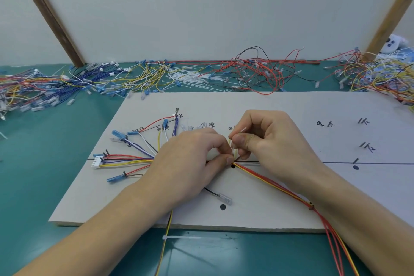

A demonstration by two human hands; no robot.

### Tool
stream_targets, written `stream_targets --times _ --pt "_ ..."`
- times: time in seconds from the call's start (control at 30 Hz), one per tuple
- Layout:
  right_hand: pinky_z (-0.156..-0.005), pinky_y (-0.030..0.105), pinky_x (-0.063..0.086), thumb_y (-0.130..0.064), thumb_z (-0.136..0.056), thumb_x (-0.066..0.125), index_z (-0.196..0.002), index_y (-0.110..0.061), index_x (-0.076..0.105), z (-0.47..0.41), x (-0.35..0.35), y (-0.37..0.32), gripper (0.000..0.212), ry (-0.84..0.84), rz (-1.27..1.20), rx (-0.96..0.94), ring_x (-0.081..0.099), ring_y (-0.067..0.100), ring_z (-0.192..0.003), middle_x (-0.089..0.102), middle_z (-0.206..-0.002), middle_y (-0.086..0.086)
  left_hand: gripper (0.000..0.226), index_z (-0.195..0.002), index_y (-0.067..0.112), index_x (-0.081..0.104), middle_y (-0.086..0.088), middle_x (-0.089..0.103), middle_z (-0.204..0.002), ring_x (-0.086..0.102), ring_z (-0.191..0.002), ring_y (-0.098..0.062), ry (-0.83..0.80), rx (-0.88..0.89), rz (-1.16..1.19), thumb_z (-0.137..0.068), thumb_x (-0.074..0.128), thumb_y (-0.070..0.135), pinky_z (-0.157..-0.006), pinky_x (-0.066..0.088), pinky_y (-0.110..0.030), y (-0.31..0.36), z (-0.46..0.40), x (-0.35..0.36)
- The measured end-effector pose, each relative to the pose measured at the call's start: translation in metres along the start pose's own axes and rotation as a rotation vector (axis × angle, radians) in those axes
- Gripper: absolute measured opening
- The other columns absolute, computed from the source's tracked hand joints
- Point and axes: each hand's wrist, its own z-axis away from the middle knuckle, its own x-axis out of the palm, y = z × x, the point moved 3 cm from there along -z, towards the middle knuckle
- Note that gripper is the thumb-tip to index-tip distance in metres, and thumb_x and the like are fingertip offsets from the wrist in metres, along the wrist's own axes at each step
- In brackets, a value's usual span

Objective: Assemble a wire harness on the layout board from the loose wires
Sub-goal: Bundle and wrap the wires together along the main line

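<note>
**Two hands tying a wire bundle at the middle of a layout board**

At the centre of the frame, a left hand (192,159) pinches a gathered wire bundle (237,162) against a pale layout board (291,197), thumb and fingers curled tight on it where a drawn black line crosses. Just beside it, the right hand (268,141) pinches a thin white cable tie (238,133) between thumb and forefinger, its tail pointing up and right. The two hands meet at one spot, seemingly so the left steadies the wires while the right cinches the tie round them.

To the left, wire ends with blue terminals (116,134) and a white connector (95,162) fan out toward handwritten marks. Red and yellow wires (280,188) trail toward the lower right, past the board's edge. A spare cable tie (179,237) lies on the green table (56,141) at lower centre. Tangled loose wires (253,71) heap along the top, well apart. The hands hide the tie's loop.
</note>
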Motion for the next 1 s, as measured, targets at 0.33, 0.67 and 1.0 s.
stream_targets --times 0.33,0.67,1.0 --pt "-0.06 0.028 0.056 0.009 -0.09 0.068 -0.077 -0.007 0.071 0.002 -0.001 -0.002 0.021 -0.02 -0.089 0.049 0.063 0.018 -0.06 0.07 -0.071 0.014 0.007 -0.089 0.042 0.071 0.022 0.065 -0.095 0.05 -0.072 0.012 0.027 0.023 0.065 -0.094 0.068 0.046 -0.07 0.046 -0.034 -0.004 0.001 0.002" --pt "-0.06 0.023 0.056 -0.006 -0.092 0.072 -0.087 -0.008 0.077 0.004 -0.008 -0.002 0.007 -0.056 -0.151 0.1 0.066 0.016 -0.062 0.073 -0.075 0.013 0.01 -0.089 0.033 0.08 0.031 0.064 -0.075 0.05 -0.061 0.018 0.144 0.064 0.173 -0.091 0.076 0.024 -0.061 0.03 -0.007 -0.007 0.003 0.002" --pt "-0.06 0.025 0.058 -0.019 -0.097 0.068 -0.09 -0.014 0.078 0.005 -0.011 -0.003 0.013 -0.018 -0.131 0.082 0.065 0.014 -0.063 0.074 -0.079 0.008 0.019 -0.096 0.028 0.071 -0.001 0.072 -0.069 0.033 -0.034 -0.026 0.696 -0.001 0.769 -0.105 0.055 0.028 -0.039 0.028 -0.019 -0.02 0.003 -0.044"
